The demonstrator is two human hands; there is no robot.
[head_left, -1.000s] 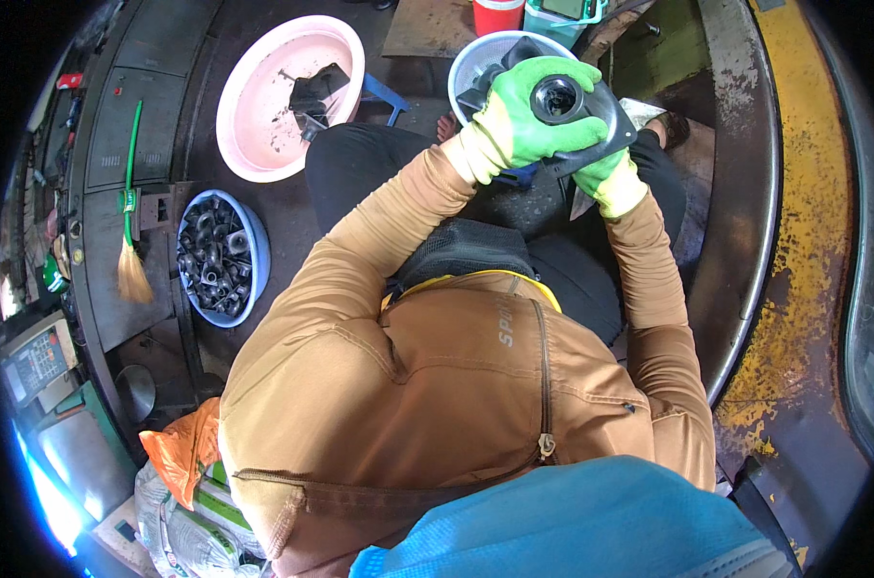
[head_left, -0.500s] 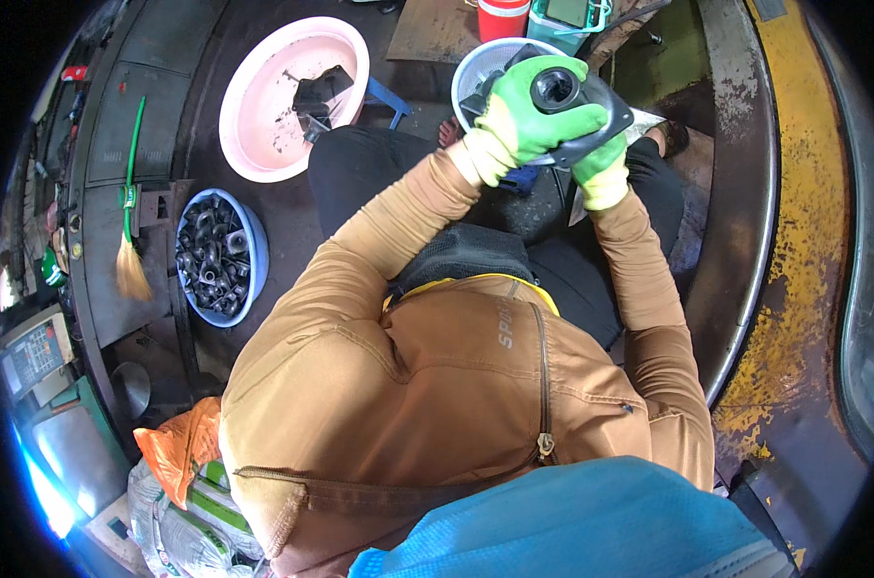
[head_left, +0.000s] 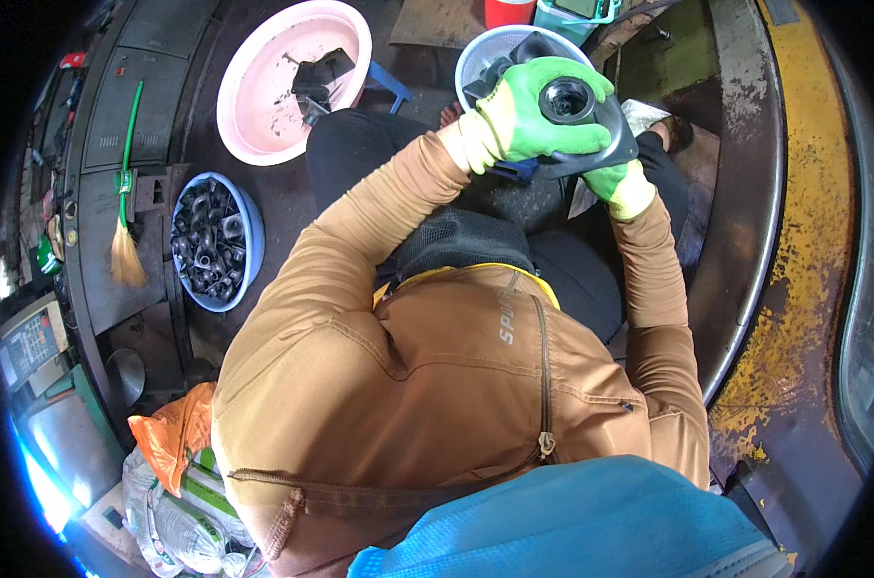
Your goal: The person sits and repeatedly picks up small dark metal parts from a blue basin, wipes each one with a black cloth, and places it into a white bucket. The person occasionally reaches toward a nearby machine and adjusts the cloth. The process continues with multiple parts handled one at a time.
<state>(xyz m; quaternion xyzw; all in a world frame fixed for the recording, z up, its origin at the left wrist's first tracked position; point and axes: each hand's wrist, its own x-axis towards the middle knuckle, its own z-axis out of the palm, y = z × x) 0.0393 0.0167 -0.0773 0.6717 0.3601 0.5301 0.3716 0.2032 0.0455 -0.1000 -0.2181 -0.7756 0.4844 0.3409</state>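
My left hand [head_left: 536, 108], in a green and pale yellow glove, is closed round a black moulded part [head_left: 605, 144]. The part has a round hollow neck, facing up, and a wide flat flange. My fingers curl round that neck. Under the flange's near right side, my right hand [head_left: 618, 185], gloved alike, grips the part; its fingertips are hidden behind it. Just beyond my left hand stands a pale blue mesh basket [head_left: 468, 60] with black pieces [head_left: 531, 48] in it.
A pink basin [head_left: 247, 91] at the far left holds black pieces and scraps. Nearer is a blue tub [head_left: 254, 241] full of small black parts. A green-handled broom [head_left: 129, 207] leans on the left; a red bucket [head_left: 507, 12] and teal container [head_left: 576, 21] stand beyond. Worn yellow metal [head_left: 793, 222] edges the right.
Both hands have shifted slightly to the right and nearer with the black part, which has turned a little. More of the mesh basket's contents show. The whole view has moved slightly.
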